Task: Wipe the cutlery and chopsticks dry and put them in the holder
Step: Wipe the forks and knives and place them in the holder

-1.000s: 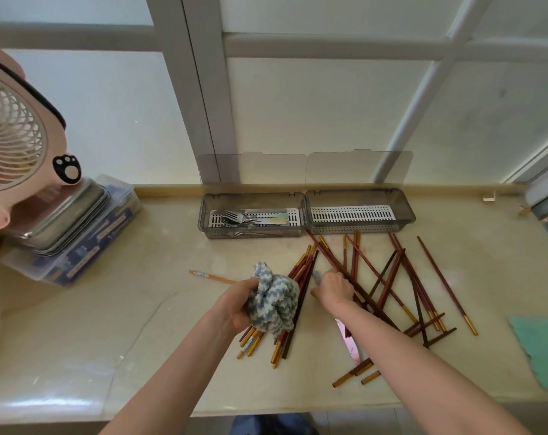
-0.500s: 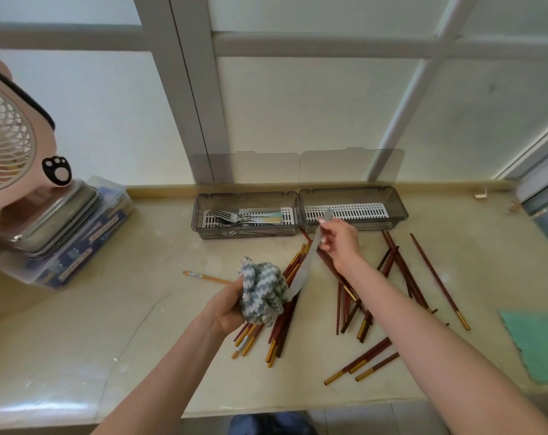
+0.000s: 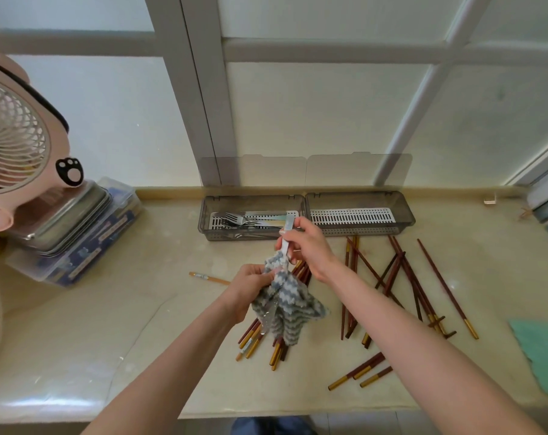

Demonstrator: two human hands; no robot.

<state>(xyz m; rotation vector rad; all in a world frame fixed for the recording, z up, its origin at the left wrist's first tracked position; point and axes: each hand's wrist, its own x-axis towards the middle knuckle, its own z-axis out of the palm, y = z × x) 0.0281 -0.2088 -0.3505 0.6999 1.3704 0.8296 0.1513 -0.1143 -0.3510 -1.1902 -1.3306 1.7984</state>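
My right hand (image 3: 307, 246) pinches the pale handle of a table knife (image 3: 287, 233), held upright above the counter. The blade runs down into a grey-and-white zigzag cloth (image 3: 285, 306), which my left hand (image 3: 250, 287) grips around it; the blade tip shows below the cloth. A grey two-compartment holder (image 3: 360, 196) stands at the back, its lid up. Forks and other cutlery (image 3: 244, 219) lie in the left compartment; the right one shows only its white grid. Dark red chopsticks with gold ends (image 3: 401, 284) lie scattered on the counter, more of them under the cloth.
A pink fan (image 3: 15, 142) stands at the left over stacked metal and plastic boxes (image 3: 74, 233). One pale orange stick (image 3: 208, 277) lies apart left of the hands. A teal cloth (image 3: 542, 350) lies at the right edge. A window frame rises behind the holder.
My right hand picked the knife up off the counter and raised it upright. My left hand wrapped the cloth around its blade, and the cloth has opened out and hangs down.
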